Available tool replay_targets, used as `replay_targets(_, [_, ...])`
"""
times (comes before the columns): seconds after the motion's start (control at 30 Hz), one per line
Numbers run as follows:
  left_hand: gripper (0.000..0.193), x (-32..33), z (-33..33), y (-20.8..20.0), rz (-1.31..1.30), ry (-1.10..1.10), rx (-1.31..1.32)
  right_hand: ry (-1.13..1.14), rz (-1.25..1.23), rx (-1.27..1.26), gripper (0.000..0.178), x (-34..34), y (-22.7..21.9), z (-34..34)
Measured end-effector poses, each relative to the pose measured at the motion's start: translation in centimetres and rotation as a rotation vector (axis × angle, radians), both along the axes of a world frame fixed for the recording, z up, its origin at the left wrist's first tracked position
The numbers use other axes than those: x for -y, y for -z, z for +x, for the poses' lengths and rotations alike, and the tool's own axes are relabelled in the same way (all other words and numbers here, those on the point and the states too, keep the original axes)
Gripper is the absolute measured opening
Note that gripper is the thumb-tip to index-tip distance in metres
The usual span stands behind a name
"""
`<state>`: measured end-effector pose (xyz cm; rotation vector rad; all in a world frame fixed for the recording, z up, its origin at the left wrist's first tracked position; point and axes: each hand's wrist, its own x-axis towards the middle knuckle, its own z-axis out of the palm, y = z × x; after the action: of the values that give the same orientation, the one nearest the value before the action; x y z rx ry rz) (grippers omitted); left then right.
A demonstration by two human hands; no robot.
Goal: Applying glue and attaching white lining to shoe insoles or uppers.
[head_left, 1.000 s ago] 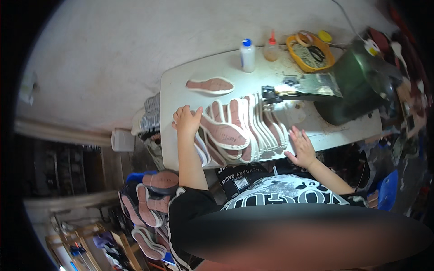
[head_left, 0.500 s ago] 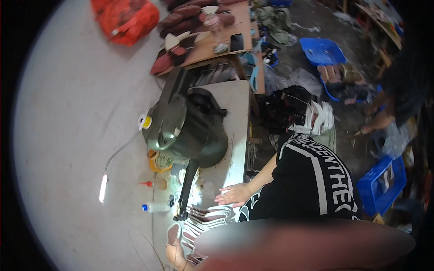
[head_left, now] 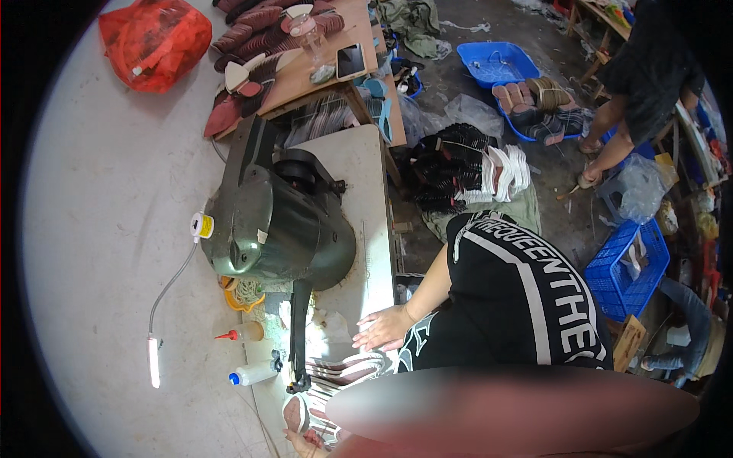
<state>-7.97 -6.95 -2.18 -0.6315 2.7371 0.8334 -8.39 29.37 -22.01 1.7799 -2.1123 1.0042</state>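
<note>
Dark green sewing machine point(head_left: 286, 229), its slim arm reaching toward me, stands on a pale tabletop. Below its tip lies a row of maroon, white-edged, sole-shaped pieces point(head_left: 347, 371), overlapping one another. My right hand point(head_left: 384, 328) rests beside the row, fingers spread. At the lower edge, my left hand point(head_left: 305, 445) is partly cut off; its fingertips close on the near end of a maroon sole-shaped piece point(head_left: 295, 413). A blurred patch covers part of the row and my left forearm.
Left of the machine's arm lie a red-tipped bottle point(head_left: 243, 332) and a blue-capped bottle point(head_left: 253, 374). A lit lamp point(head_left: 154, 362) hangs from a bent stem. Behind are a phone point(head_left: 350, 61) and a red bag point(head_left: 156, 44). Blue baskets point(head_left: 628, 263) and another person point(head_left: 649, 76) are to the right.
The whole view has shifted, so the machine and table appear further left. My left hand sits lower in the picture with the sole-shaped piece. My right hand stays by the row.
</note>
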Motion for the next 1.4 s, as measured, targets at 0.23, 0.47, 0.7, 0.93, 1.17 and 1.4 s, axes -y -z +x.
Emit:
replay_targets(0.23, [0.044,1.5,-5.7,-0.3,0.336,0.014,-0.168,0.078,-0.06,-0.071,0.047,-0.1,0.8,-0.5])
replay_targets(0.47, [0.041,4.3,-4.6,-2.3,0.655,-0.131,-0.453,-0.102,-0.067,0.193,0.043,-0.1,-0.9,-1.0])
replay_targets(0.7, [0.034,4.7,19.2,-4.9,0.652,-0.724,-0.995,-0.265,-0.007,0.828,0.022,0.1,-11.2,-0.6])
replay_targets(0.93, [0.037,-9.2,13.8,-6.0,0.9,-0.156,-0.795,-0.456,-0.044,1.082,0.032,9.0,-21.7,-0.2])
replay_targets(1.17, [0.024,-10.8,13.3,-4.2,0.707,-0.091,-0.629,-0.536,-0.09,1.402,0.028,10.9,-21.1,1.2])
replay_targets(1.4, [0.025,-10.3,11.2,-5.3,0.583,0.007,-0.514,-0.587,-0.052,1.422,0.03,9.9,-19.9,0.6])
